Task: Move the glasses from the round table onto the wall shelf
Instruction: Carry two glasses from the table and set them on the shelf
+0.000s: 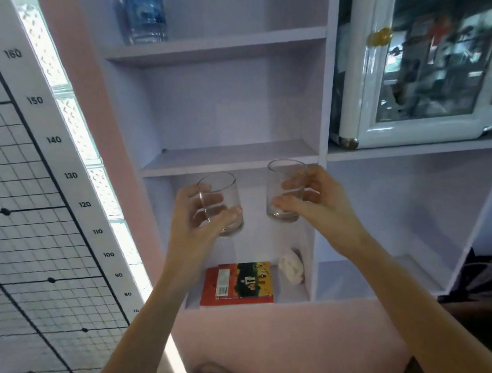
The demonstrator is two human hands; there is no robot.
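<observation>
Two clear, empty drinking glasses are held up in front of a pale lilac wall shelf. My left hand (197,216) grips the left glass (220,198), which tilts slightly. My right hand (315,206) grips the right glass (284,185), roughly upright, its rim level with the front edge of the middle shelf board (230,159). Both glasses hang in the air just below that board, in front of the lower compartment. The round table is out of view.
A blue water bottle (147,19) stands on the upper shelf. The lower compartment holds a red book (237,284) and a white crumpled object (292,265). A white glass-door cabinet (419,68) sits at the right. A height chart (56,140) runs down the left wall.
</observation>
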